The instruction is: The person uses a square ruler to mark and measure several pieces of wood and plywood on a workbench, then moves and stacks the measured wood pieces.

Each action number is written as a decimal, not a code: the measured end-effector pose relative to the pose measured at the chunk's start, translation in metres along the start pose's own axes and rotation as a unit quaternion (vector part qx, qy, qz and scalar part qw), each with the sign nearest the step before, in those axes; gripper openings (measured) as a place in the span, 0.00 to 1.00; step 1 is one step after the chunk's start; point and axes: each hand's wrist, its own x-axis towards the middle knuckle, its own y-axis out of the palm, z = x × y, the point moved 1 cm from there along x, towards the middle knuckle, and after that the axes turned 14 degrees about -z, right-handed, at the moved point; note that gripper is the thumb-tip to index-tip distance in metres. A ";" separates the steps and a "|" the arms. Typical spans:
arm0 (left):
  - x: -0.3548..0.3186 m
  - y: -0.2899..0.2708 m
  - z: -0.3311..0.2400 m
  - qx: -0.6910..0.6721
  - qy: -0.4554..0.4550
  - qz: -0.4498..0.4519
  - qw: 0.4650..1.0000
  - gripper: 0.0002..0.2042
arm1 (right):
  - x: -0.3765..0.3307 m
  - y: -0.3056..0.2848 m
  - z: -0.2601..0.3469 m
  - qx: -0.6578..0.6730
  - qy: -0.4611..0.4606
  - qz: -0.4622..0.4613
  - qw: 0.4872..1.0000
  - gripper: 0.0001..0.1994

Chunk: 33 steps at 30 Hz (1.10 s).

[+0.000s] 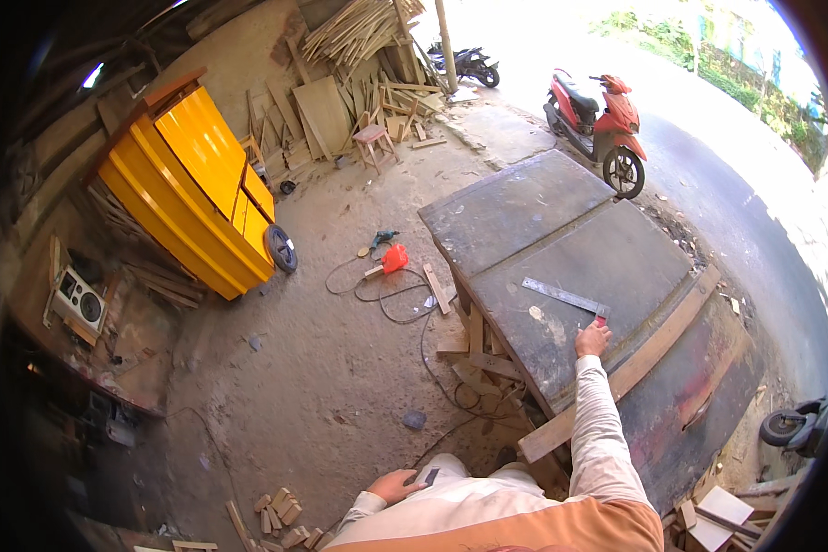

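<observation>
On the dark worn workbench top (497,216), a try square (566,295) lies flat, its long metal blade pointing to the far left. My right hand (593,339) reaches forward over the bench and grips the square's red end with closed fingers. Down by my left thigh rests my left hand (393,487), its fingers stretched out and nothing seen in them. A small dark rectangle (431,477) shows on the pale trousers close to its fingertips; I cannot tell what it is. A long wooden board (664,343) runs across the bench to the right of my right hand.
Left of the bench, a green power drill (384,237), a red container (395,258) and a looped cable (405,320) lie on the floor. A yellow cart (198,184) stands far left. Beyond the bench is a red scooter (596,124). Wood blocks (281,508) lie near me.
</observation>
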 end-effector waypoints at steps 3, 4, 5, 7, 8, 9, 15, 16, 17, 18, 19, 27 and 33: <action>0.024 -0.015 -0.010 -0.018 0.041 0.023 0.999 0.35 | 0.032 0.039 -0.029 0.010 0.046 -0.072 0.996 0.24; 0.031 -0.012 0.000 -0.020 0.060 0.017 0.998 0.33 | 0.029 0.036 -0.025 0.029 0.063 -0.086 0.994 0.22; 0.049 -0.003 0.018 -0.019 0.082 0.012 0.996 0.32 | 0.029 0.035 -0.018 0.028 0.033 -0.035 0.998 0.23; 0.095 0.022 0.067 -0.058 0.134 0.036 0.989 0.28 | 0.023 0.026 -0.023 0.179 0.097 0.034 0.978 0.22; 0.129 0.004 0.041 -0.054 0.169 0.065 0.982 0.27 | 0.032 0.054 -0.071 0.383 0.178 -0.029 0.906 0.08; 0.121 -0.012 0.034 -0.067 0.140 0.071 0.985 0.28 | -0.003 0.026 -0.029 0.475 0.269 0.106 0.831 0.07; 0.184 -0.115 -0.048 0.132 0.259 0.101 0.952 0.32 | -0.133 -0.038 -0.068 0.670 0.431 0.157 0.583 0.06; 0.198 -0.119 -0.043 0.173 0.279 0.119 0.937 0.33 | -0.171 -0.064 -0.073 0.692 0.422 0.144 0.568 0.07; 0.208 -0.123 -0.034 0.201 0.294 0.120 0.927 0.33 | -0.198 -0.094 -0.064 0.714 0.394 0.142 0.561 0.08; 0.220 -0.125 -0.029 0.225 0.308 0.139 0.914 0.33 | -0.235 -0.120 -0.067 0.744 0.393 0.104 0.530 0.09; 0.236 -0.124 -0.034 0.252 0.327 0.161 0.897 0.33 | -0.274 -0.148 -0.077 0.771 0.393 0.057 0.498 0.10; 0.289 -0.062 -0.072 0.382 0.468 0.262 0.752 0.34 | -0.572 -0.245 -0.105 0.663 0.505 -0.188 0.520 0.18; 0.261 -0.034 -0.110 0.369 0.468 0.302 0.744 0.36 | -0.670 -0.144 -0.119 0.439 0.724 -0.351 0.402 0.18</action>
